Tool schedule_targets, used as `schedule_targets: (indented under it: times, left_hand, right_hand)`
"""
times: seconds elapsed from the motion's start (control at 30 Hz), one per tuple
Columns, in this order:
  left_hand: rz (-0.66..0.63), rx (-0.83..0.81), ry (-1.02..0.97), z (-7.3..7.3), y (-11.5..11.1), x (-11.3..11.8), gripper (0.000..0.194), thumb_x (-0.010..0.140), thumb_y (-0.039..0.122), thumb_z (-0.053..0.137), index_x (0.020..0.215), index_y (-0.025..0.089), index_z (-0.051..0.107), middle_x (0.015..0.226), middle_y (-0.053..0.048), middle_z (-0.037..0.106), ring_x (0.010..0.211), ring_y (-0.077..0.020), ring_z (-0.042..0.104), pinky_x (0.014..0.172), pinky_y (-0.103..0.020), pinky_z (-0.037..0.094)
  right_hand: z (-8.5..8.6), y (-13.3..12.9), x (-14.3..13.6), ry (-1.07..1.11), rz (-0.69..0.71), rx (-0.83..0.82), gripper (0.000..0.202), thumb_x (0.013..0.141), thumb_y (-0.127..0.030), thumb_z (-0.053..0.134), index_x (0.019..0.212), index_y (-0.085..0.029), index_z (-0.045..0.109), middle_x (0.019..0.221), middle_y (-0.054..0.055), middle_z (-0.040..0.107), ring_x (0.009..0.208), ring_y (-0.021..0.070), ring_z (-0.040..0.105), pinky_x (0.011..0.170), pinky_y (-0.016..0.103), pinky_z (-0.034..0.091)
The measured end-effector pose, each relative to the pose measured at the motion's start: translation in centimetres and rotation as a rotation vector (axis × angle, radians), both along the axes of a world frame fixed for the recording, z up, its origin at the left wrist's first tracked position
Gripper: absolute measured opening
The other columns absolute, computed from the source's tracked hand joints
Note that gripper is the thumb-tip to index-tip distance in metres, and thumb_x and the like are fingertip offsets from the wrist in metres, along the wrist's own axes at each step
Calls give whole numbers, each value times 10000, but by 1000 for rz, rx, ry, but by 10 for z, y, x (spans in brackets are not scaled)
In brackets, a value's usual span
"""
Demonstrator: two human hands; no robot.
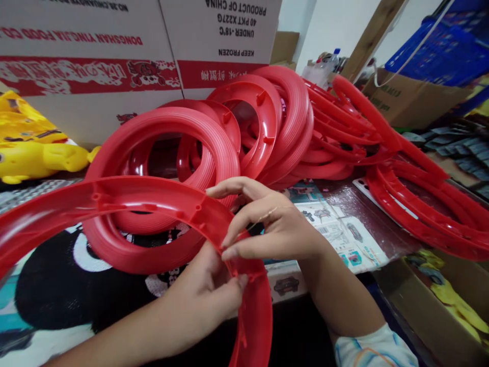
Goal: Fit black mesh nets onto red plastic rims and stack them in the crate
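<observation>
A large red plastic half-ring (143, 192), hollow side up with small pegs inside, spans the lower left. My left hand (208, 293) grips its right part, thumb on the inner surface and the other fingers hidden beneath. Over the same part is my right hand (267, 219), thumb and index fingertip nearly together at the inner edge, another finger resting on the rim; whether something small is between them cannot be made out. Right behind, a ribbed red ring (153, 120) leans on other red rings (290, 117).
Printed white cartons (225, 30) stand at the back. Yellow toys (46, 160) lie at the left. More red ring parts (420, 204) hang over the table edge at right, above an open box (431, 311) with yellow items. A blue basket (439, 46) is at the upper right.
</observation>
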State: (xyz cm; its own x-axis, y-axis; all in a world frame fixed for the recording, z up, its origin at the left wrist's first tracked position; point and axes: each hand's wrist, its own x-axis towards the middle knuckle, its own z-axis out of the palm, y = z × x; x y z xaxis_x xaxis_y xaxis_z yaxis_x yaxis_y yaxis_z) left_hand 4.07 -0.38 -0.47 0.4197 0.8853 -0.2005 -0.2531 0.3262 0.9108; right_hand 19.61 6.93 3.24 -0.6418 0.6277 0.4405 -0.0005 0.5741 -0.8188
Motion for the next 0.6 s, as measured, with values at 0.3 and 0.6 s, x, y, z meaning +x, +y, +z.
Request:
schedule_targets:
  times: [0.3, 0.6]
  left_hand:
    - [-167, 39, 35, -2, -4, 3, 175, 849, 287, 621, 1002, 224, 563, 934, -30, 630, 822, -165, 610, 694, -266, 543]
    - [-174, -22, -29, 1, -5, 4, 307, 843, 228, 624, 1144, 244, 567, 1128, -69, 634, 1057, -215, 613, 872, -330, 535]
  right_hand:
    - [-1, 5, 0, -29, 130, -42, 56, 781, -209, 713, 745, -169, 730, 1345, 80, 545, 1267, 215, 518, 1104, 384, 377]
    - [-1, 6, -1, -66, 47, -40, 61, 771, -178, 721, 710, -176, 724, 1221, 66, 611, 1166, 180, 581, 1059, 366, 426]
